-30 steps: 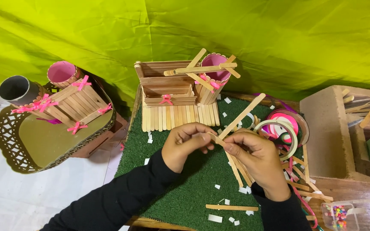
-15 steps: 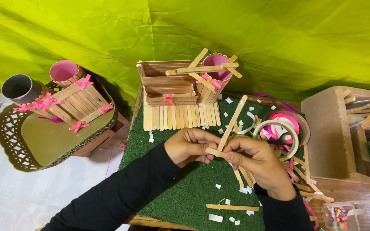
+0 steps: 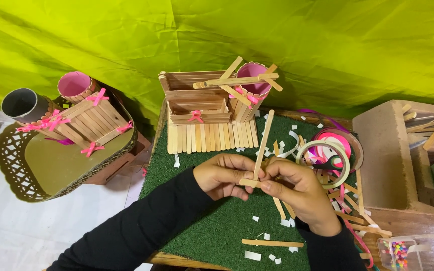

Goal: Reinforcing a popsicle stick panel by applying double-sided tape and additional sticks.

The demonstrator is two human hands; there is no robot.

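Craft stick [image 3: 263, 138] — upright, left hand [image 3: 223, 175], right hand [image 3: 297, 188] pinching

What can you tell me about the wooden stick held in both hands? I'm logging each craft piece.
The wooden stick is a flat, pale craft stick with rounded ends, plain and unpainted. It stands nearly upright, leaning slightly right, over the green turf mat. Its lower end meets a short crosswise stick piece, pinched between the left hand and right hand. Its upper part is free.
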